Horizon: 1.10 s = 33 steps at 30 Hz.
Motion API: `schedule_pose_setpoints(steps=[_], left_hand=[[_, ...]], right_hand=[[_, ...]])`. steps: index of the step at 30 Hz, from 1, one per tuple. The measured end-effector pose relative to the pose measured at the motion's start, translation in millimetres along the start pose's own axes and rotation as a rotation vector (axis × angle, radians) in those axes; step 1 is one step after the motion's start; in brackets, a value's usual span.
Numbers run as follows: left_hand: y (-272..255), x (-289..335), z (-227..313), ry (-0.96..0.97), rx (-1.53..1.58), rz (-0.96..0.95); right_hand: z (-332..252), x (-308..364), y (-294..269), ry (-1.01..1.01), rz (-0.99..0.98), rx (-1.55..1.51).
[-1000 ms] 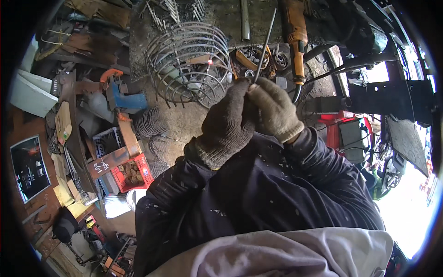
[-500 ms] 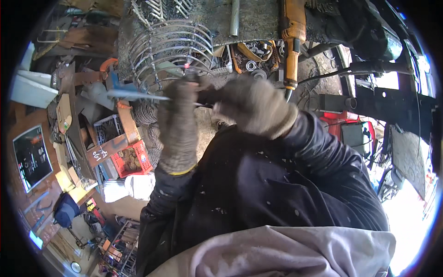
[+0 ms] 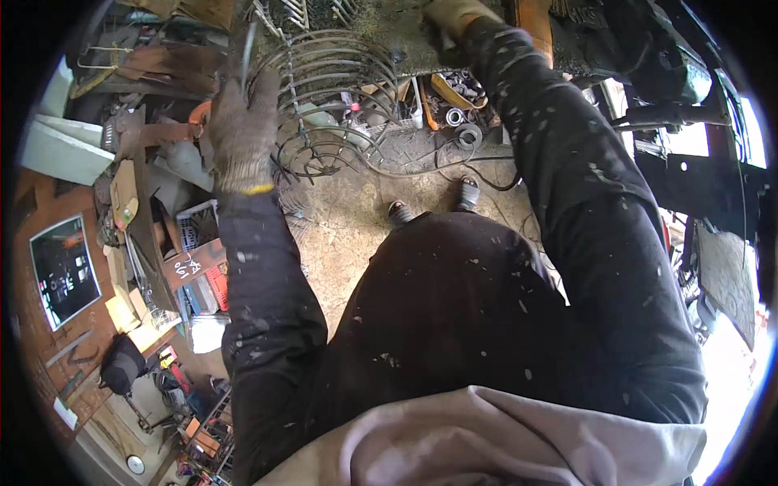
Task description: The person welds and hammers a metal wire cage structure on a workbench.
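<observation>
My left hand [image 3: 243, 134], in a knitted work glove, is raised at the left of the bench, closed around a thin metal rod [image 3: 248, 50] that sticks up past its fingers. Right beside it a cage of curved metal rods [image 3: 344, 77] overhangs the bench edge. My right hand [image 3: 458, 18], gloved too, reaches far forward over the dark bench top [image 3: 413, 36] near the upper edge. Its fingers are dark and shadowed, so whether they hold anything cannot be made out. Close to it lies an orange power tool [image 3: 535, 31], partly behind my sleeve.
Below the bench edge are metal rings [image 3: 468, 136], an orange-handled tool [image 3: 428, 105] and a yellow tray [image 3: 458, 91]. A black cable [image 3: 490, 185] loops across the floor by my feet. Cluttered shelves with a red crate [image 3: 217, 285] stand at the left.
My hands, together before my chest earlier, have parted. The left went left and forward, its rod turning upright; the right reached forward onto the bench beside the orange tool.
</observation>
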State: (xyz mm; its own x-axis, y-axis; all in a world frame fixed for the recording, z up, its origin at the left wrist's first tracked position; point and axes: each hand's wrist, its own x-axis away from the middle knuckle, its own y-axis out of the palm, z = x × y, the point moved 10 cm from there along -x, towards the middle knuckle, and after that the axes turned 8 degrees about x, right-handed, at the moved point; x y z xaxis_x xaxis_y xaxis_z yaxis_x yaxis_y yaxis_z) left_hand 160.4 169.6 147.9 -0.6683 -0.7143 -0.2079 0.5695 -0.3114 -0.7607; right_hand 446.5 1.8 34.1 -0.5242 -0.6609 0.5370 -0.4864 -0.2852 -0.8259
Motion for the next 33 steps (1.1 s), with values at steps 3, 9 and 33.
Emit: schedule_pose_setpoints(steps=[3,9,33], left_hand=[[14,-11,-2,0.116,-0.23,0.068],[16,-10,-31,0.042,-0.187,-0.004],[18,-13,-20,0.076,0.068,0.107]], right_hand=[[24,25,-7,-0.149,0.263,0.051],[8,175,16,-0.055,0.397,-0.831],[-20,213,93,-0.072,-0.015,-0.977]])
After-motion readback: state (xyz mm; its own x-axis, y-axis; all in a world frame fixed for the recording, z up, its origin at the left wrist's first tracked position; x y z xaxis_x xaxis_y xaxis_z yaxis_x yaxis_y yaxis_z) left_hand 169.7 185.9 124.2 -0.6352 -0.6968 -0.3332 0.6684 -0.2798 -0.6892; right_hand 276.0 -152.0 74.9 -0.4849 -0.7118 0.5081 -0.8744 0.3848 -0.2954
